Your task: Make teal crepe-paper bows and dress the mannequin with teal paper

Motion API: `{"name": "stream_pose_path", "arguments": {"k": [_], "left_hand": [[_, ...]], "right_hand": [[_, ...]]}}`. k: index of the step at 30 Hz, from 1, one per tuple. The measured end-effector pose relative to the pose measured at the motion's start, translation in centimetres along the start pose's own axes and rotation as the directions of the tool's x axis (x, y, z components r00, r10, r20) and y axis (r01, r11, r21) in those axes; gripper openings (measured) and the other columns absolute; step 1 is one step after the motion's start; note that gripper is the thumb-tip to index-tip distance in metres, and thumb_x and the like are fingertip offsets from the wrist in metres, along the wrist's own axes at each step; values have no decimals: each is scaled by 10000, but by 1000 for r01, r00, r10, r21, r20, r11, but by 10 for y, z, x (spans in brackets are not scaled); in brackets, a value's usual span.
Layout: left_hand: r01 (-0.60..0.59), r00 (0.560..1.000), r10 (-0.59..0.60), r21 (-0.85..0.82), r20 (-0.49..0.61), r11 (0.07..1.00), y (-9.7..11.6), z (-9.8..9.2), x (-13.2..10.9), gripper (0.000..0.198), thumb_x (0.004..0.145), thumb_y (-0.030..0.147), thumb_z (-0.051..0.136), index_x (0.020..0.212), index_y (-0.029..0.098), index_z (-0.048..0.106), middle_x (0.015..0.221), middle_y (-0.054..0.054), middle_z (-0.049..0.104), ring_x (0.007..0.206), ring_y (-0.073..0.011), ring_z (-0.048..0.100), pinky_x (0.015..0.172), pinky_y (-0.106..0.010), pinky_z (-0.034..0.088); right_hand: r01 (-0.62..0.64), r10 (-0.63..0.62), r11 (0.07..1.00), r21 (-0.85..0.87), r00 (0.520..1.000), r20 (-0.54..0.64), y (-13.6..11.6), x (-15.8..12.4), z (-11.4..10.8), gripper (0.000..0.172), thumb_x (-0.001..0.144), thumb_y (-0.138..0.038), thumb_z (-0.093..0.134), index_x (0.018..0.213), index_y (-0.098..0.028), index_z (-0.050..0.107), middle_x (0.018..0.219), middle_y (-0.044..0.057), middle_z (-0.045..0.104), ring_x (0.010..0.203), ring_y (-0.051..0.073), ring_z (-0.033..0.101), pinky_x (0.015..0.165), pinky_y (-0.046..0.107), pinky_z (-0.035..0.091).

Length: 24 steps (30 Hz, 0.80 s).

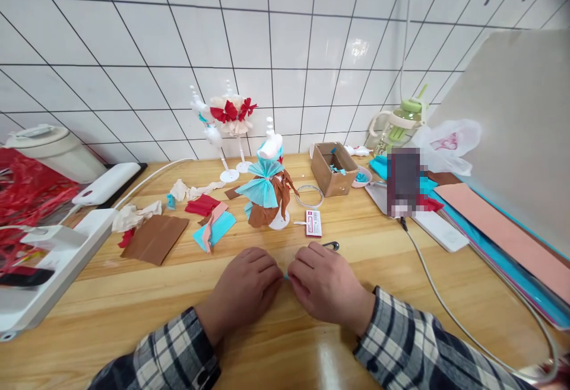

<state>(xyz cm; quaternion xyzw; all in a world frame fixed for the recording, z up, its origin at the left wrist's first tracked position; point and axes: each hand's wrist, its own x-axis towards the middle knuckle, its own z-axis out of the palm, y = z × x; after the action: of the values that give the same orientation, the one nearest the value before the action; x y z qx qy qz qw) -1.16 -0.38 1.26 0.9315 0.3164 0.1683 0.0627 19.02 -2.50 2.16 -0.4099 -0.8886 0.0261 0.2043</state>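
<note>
Low over the wooden table, my left hand [250, 280] and my right hand [327, 280] almost touch at the fingertips. Both are closed in a pinch around a tiny blue piece of crepe paper [286, 277], mostly hidden by the fingers. Just beyond them stands a small white mannequin [270, 145] dressed in a blue and brown crepe-paper skirt, with a blue fan-shaped bow [263, 182] at its front. Partly covered by my right hand is a dark-handled tool [332, 246], perhaps small scissors. A small red and white packet [313, 224] lies behind it.
Crepe-paper scraps [154, 238] spread across the left. Behind are two more mannequins [229, 118], a wire ring [310, 196] and an open cardboard box [333, 169]. A power strip [57, 277] borders the left; a blurred-out phone [403, 181] with a cable [439, 301] is at right.
</note>
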Motion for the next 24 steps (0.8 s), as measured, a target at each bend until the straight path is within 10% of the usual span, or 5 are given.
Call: {"name": "stream_pose_path", "arguments": {"k": [7,14,20,24], "left_hand": [[312,928,-347,-224,-137,923,4,3,4,100,835,231,569,794,196,654,779,-32,675,765,-188,599,716,-324,460],[402,797,-604,-743,-5,536,4,9,3,176,839,325,574,783,173,644,747,-32,679,704,-167,624,660,-282,507],[134,937,-296,-598,-182,790,-6,2,-7,96,860,177,551,862,196,645,836,-38,671,812,-160,611,761,-295,496],[-108,982,45,-352,-183,930,-11,-8,-8,187,847,101,512,921,223,634,861,-33,693,854,-164,595,875,-355,457]], "right_hand": [[-67,60,996,-60,993,-103,-14,-5,8,110,878,-200,492,773,-201,524,755,16,547,656,155,465,566,303,277],[-238,290,908,344,951,-109,-14,-2,11,89,843,-167,545,782,-191,603,707,-7,562,595,107,488,541,235,310],[-448,439,463,765,865,242,10,7,23,47,772,-189,627,790,-165,663,632,-36,515,567,92,450,521,196,358],[-366,315,571,735,924,216,22,7,22,116,736,-72,619,759,-170,679,681,-29,530,617,91,477,550,188,367]]}}
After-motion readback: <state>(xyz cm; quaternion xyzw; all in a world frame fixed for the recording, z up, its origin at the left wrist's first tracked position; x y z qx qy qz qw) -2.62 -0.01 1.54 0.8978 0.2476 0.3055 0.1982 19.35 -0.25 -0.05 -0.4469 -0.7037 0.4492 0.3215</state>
